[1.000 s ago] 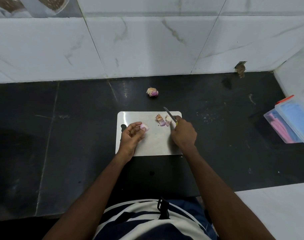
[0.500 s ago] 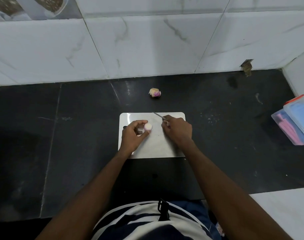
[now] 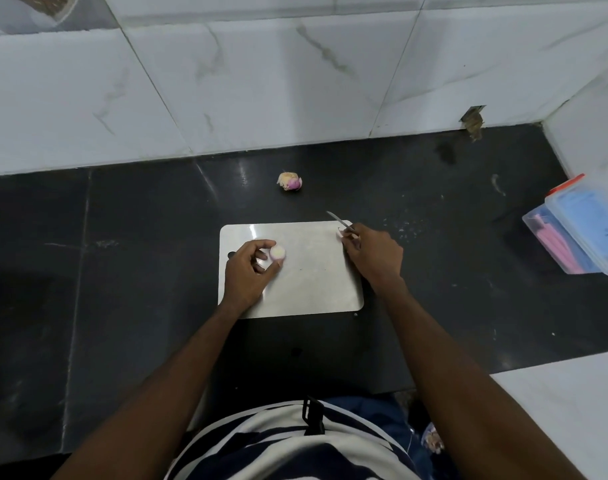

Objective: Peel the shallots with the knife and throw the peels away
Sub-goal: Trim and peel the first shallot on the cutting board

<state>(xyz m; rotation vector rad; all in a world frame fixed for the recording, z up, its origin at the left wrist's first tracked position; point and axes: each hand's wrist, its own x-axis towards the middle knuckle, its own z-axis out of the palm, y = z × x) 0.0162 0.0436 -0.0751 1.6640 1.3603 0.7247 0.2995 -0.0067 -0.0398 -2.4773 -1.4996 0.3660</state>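
A steel cutting board [image 3: 306, 282] lies on the black counter. My left hand [image 3: 250, 271] rests on the board's left part and holds a peeled pale shallot [image 3: 278, 253] between thumb and fingers. At the board's far right corner my right hand [image 3: 373, 252] grips a small knife [image 3: 339, 220], blade pointing up-left past the board's edge. A scrap of pinkish peel [image 3: 340, 233] shows at the fingertips of that hand; more may be hidden under it. A second shallot [image 3: 290, 181], with dry skin on it, lies on the counter beyond the board.
A white marble-tiled wall [image 3: 295, 81] closes the back of the black counter [image 3: 122, 254]. A clear plastic box [image 3: 579, 233] with pink and blue contents sits at the right edge. A white surface [image 3: 565, 403] lies at lower right. Small crumbs [image 3: 406, 225] dot the counter right of the board.
The peels that lay in the board's middle are gone from there. My right hand has moved with the knife to the board's right corner. My left hand keeps holding the peeled shallot.
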